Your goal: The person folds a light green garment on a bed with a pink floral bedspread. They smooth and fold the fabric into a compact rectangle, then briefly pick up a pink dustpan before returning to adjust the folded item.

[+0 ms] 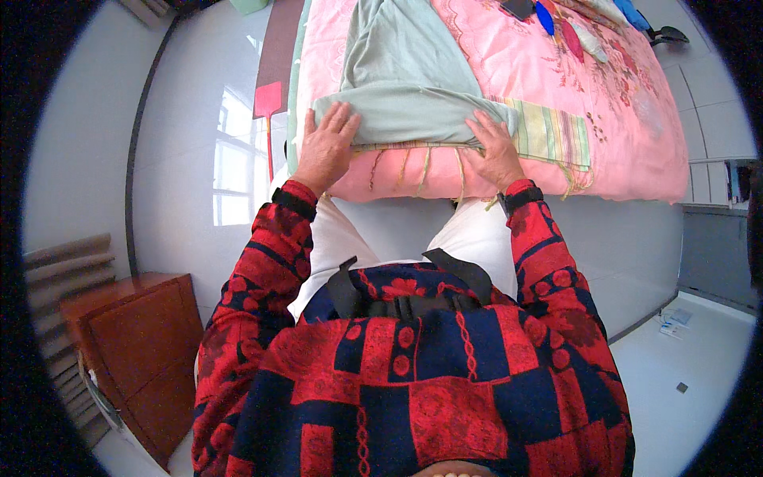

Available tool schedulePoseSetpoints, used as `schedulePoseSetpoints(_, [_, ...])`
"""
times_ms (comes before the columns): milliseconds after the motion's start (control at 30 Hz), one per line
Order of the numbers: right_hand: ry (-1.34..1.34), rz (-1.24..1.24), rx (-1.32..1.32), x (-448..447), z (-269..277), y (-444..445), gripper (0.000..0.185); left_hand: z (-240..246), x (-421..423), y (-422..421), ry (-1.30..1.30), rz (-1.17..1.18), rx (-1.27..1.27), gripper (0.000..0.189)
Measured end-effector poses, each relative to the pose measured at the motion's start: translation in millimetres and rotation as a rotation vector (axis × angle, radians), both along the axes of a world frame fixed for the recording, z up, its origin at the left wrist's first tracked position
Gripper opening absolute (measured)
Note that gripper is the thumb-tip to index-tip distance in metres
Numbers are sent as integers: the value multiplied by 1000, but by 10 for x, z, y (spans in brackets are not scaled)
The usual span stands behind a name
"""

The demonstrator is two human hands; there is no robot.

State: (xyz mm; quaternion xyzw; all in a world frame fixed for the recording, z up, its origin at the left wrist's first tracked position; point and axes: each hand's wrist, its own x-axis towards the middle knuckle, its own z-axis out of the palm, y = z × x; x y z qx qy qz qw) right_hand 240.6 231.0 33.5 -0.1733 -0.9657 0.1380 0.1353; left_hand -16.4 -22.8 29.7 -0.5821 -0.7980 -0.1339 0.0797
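A pale green fabric piece point(411, 53) is spread over the pink bed cover point(387, 173), its near end turned over into a wide folded band point(417, 113). My left hand point(328, 146) lies palm down on the band's left end, thumb apart from the fingers. On the right end, my right hand point(495, 146) rests flat with its fingers pointing away from me. Neither hand visibly grips the fabric. Beneath the band runs a striped cloth point(551, 134) with twisted fringe point(424, 170) hanging toward me; most of its middle is hidden.
Blue point(545, 19), red point(571, 43) and white point(589, 43) slender items and a dark flat object point(517, 8) lie at the far right. Small brown pieces point(596, 127) dot the cover. A pink fly swatter point(268, 100) is left of the bed; a wooden cabinet point(140, 346) stands lower left.
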Motion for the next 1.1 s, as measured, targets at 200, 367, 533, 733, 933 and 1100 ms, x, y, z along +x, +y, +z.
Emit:
schedulePoseSetpoints(200, [74,-141,-260,-116,148,68,48,99,-259,190,-483,110,186,30])
schedulePoseSetpoints(367, [-17,-196,-22,-326,212,-41,45,236,-532,409,-591,162,124,27])
schedulePoseSetpoints(533, [-51,-218,123,-395,147,-29,39,190,-586,404,-597,130,121,27])
schedulePoseSetpoints(733, [-20,-82,153,-184,141,192,40,254,-407,81,-492,2,85,27])
schedulePoseSetpoints(933, [-127,40,284,317,239,-144,26,427,88,-422,-258,-239,-14,29])
schedulePoseSetpoints(1100, [-115,23,140,610,462,-469,30,585,370,-735,-342,-227,-105,28])
